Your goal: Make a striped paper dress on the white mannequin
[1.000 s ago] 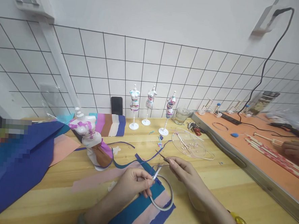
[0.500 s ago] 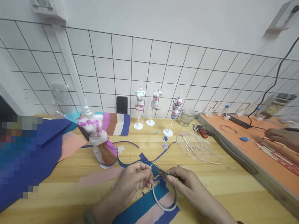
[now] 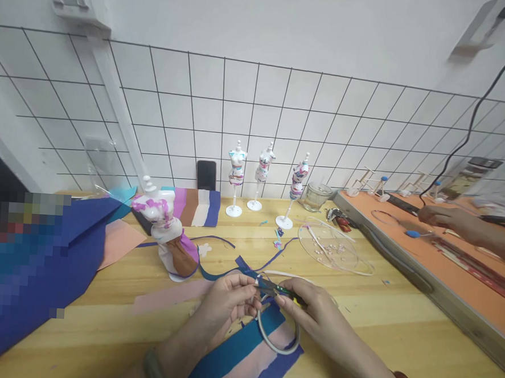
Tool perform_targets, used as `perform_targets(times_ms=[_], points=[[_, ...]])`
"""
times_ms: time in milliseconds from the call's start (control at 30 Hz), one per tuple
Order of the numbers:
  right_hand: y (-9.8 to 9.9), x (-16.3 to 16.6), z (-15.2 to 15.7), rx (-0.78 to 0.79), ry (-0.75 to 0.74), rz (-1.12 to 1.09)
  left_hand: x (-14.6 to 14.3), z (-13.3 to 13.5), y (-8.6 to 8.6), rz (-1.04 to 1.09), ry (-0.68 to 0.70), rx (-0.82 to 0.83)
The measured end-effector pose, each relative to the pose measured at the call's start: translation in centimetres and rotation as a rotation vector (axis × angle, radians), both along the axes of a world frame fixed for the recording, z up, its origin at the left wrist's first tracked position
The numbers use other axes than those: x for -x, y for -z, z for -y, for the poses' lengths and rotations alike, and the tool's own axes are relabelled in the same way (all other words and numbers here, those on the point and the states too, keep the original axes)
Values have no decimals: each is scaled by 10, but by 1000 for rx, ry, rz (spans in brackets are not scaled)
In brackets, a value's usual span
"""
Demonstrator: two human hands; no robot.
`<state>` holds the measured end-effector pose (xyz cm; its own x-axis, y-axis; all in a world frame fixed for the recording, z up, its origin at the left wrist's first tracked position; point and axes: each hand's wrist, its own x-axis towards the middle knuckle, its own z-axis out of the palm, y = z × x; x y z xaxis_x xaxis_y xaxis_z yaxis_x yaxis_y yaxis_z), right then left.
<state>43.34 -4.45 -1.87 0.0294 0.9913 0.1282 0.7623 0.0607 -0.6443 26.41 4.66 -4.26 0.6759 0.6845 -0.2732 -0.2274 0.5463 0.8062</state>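
Observation:
My left hand [image 3: 228, 301] is closed, pinching the end of a thin white strip that curls into a loop [image 3: 275, 338] over striped teal, pink and blue fabric [image 3: 242, 356]. My right hand [image 3: 309, 309] is closed on small scissors [image 3: 274, 290], their blades meeting the strip right beside my left fingertips. The two hands almost touch above the wooden table [image 3: 397, 335]. A small white mannequin bust with pink marks and a brown-purple skirt [image 3: 166, 232] stands to the left behind my hands.
Three tiny dress forms [image 3: 262, 175] stand by the wire-grid wall, with a glass jar [image 3: 316, 196] and a clear plastic dish of beads [image 3: 332, 248]. Blue fabric [image 3: 60, 251] covers the left. Another person's hand [image 3: 443, 216] works on the orange board [image 3: 464, 282] at right.
My hands have come together: the scissors moved from apart over to the strip end held by my left hand. The other person's hand reached further left across the orange board.

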Motion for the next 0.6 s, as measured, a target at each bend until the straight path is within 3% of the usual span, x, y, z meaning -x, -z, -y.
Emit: perform_targets(times_ms=[600], points=[[6, -1, 0, -2, 8, 136, -1, 3, -9, -80, -13, -39]])
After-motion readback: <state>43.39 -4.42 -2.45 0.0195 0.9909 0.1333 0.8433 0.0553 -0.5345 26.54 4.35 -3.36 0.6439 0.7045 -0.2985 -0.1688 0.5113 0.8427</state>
